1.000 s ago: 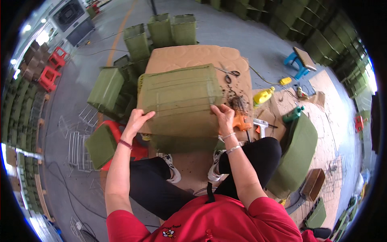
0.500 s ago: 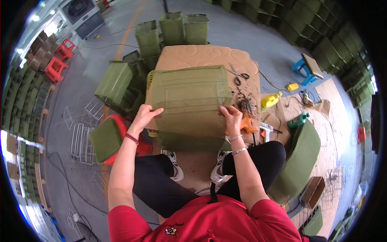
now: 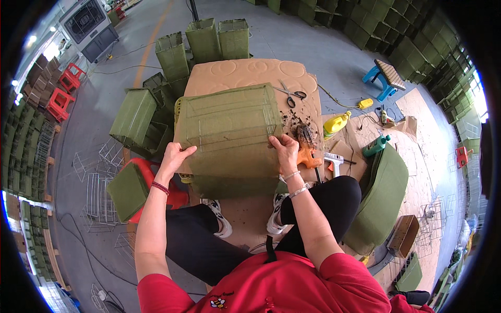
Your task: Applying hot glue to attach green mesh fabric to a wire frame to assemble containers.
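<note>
Across the cardboard-topped work table (image 3: 245, 70) lies a green fabric sheet (image 3: 229, 117), with thin straight ridges like a wire frame showing in its upper part. Its lower part hangs over the table's near edge, toward my knees. My left hand (image 3: 176, 157) pinches the sheet's left edge, thumb on top and pointing inward. On the opposite edge my right hand (image 3: 285, 152) grips it the same way, its fingers curled and partly hidden. Just right of the sheet are scissors (image 3: 290, 99) with dark handles and an orange glue gun (image 3: 307, 156), beside dark crumbs.
A white glue gun (image 3: 335, 160), a yellow bottle (image 3: 336, 124) and a green bottle (image 3: 377, 146) stand to the right, above stacked green panels (image 3: 383, 198). Green fabric boxes (image 3: 133, 117) crowd the table's left. A red stool (image 3: 177, 197) and wire frames (image 3: 99, 198) sit lower left.
The whole view has shifted slightly, so the table and surroundings appear farther left. Both hands keep their hold on the green fabric sheet, which lies much as before.
</note>
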Motion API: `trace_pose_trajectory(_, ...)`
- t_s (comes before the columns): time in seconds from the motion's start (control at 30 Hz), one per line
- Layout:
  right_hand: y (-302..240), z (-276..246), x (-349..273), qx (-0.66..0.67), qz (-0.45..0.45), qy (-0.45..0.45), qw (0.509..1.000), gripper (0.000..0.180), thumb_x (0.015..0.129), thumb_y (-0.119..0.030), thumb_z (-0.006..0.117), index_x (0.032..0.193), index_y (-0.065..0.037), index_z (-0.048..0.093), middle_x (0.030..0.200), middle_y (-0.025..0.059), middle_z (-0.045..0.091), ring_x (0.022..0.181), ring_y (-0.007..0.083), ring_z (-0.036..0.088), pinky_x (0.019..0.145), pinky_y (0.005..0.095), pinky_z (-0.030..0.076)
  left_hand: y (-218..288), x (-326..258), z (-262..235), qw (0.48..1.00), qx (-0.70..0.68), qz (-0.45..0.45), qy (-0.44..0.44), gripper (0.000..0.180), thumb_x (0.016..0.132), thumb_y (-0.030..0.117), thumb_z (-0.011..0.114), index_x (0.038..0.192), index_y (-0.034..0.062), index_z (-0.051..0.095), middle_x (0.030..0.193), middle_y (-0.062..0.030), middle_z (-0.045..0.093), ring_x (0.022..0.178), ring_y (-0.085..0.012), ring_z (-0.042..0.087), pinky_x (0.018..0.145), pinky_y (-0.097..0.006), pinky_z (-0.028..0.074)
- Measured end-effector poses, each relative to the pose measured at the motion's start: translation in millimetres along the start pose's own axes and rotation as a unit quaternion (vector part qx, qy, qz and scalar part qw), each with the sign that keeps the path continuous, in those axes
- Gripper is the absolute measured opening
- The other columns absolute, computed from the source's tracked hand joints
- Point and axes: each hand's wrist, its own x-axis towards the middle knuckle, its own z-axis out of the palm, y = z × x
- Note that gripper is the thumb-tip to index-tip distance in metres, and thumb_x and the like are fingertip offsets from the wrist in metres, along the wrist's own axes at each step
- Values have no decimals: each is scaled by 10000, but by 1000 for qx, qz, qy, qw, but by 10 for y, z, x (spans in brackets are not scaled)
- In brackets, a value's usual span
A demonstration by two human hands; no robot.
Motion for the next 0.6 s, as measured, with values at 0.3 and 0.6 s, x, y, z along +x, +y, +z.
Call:
trace_pose_trajectory(0.3, 11, 2, 13, 4, 2, 11, 1000, 165, 788, -78, 731, 708, 24, 628, 653, -6, 624, 579, 42, 502, 537, 220, 406, 137, -41, 4, 1000, -13, -1, -8, 479, 744, 283, 785, 518, 80, 415, 556, 52, 408, 538, -43, 363, 448, -275, 311)
trace_pose_trajectory(0.6, -44, 4, -2, -25, -12, 15, 999, 178, 792, -68, 715, 676, 9, 605, 642, -29, 585, 580, 39, 486, 535, 223, 400, 249, -81, -24, 997, 55, -8, -51, 240, 821, 180, 701, 854, -58, 695, 700, 18, 630, 638, -31, 509, 570, -237, 409)
